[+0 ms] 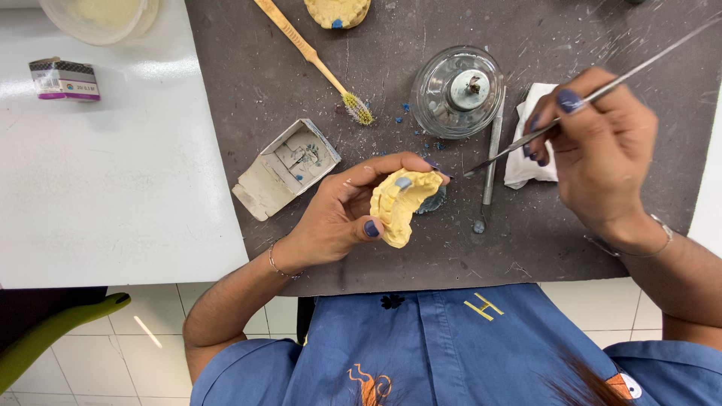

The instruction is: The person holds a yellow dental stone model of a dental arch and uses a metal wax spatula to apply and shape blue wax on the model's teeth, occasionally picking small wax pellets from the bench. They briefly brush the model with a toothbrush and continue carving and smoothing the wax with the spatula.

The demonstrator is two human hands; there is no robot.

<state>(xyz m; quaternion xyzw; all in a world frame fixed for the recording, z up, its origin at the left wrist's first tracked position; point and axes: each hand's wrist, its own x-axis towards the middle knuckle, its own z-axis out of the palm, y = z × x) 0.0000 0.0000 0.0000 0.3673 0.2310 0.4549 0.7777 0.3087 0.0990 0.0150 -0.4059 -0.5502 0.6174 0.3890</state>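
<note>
**Head view: two hands at work on a yellow dental cast**

Head camera looks down at a dark mat point(316, 83) lying on the white worktop point(113, 195). The left hand point(338, 214) holds a yellow dental cast point(398, 207) just above the mat, its fingers point(372, 228) clamped around the cast. A small blue patch sits on top of the cast. The right hand point(598, 150) pinches a thin metal instrument point(519, 143), fingers closed on its shaft, and the tip points toward the cast, close but not touching.

Between the hands stands a round glass burner point(459, 92) with a metal cap in its middle. An open small cardboard box point(286, 167) lies left of the cast, with blue marks inside. A wooden toothbrush point(316, 60), a second metal tool point(489, 162) and a white cloth point(535, 143) lie on the mat. At the top left corner is a clear bowl point(101, 19) with pale contents.
</note>
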